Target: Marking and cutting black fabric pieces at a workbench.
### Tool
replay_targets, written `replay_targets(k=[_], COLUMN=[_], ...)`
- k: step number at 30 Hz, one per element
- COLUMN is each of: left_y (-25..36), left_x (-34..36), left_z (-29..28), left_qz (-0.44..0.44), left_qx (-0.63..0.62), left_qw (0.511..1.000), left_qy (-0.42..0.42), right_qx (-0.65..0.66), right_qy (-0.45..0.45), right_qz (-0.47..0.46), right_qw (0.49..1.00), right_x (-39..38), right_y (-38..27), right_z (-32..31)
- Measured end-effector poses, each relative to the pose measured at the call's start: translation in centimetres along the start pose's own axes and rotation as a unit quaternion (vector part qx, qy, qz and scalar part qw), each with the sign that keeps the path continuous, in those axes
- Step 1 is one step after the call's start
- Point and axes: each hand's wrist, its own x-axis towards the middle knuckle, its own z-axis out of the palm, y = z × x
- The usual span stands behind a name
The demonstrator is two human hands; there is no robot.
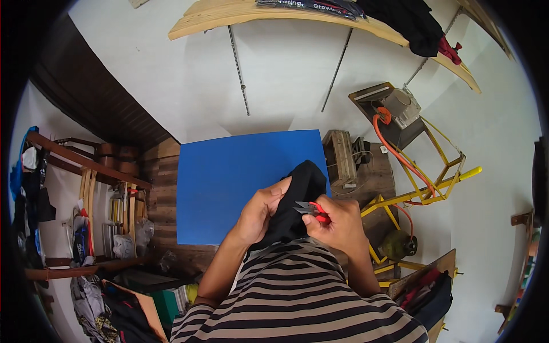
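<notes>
A piece of black fabric [309,178], folded or bunched up, is held close to my striped shirt, over the near right part of a blue table [229,177]. My left hand [256,216] grips its left side, thumb on top. In my right hand [342,224] is a pair of thread snips [304,208] with red handles and dark blades. The blades point left across the fabric and stand slightly apart. Whether they touch the cloth I cannot tell. The fabric's lower end is partly hidden by my hands and shirt.
Beyond the table, a wooden shelf [211,22] on the white wall carries folded clothes. To the right stand a wooden crate [341,159], a yellow metal frame [394,200] with an orange hose, and a gas cylinder [396,246]. Shelves with books and bags line the left.
</notes>
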Motion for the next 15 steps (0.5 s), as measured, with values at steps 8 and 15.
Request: replay_targets(k=[8,15], left_y=[-0.37,0.13], left_x=[-0.19,-0.04], left_z=[-0.02,0.72], left_qz=[0.007,0.018], left_qx=[0.011,-0.022], left_qw=[1.0,1.0], left_qy=[0.021,-0.003], right_qx=[-0.005,-0.017], right_qy=[0.027,-0.001], right_qz=[-0.062,-0.086], right_qw=[0.998,0.996], right_x=[0.07,-0.21], right_y=[-0.26,-0.2], right_z=[0.35,0.0])
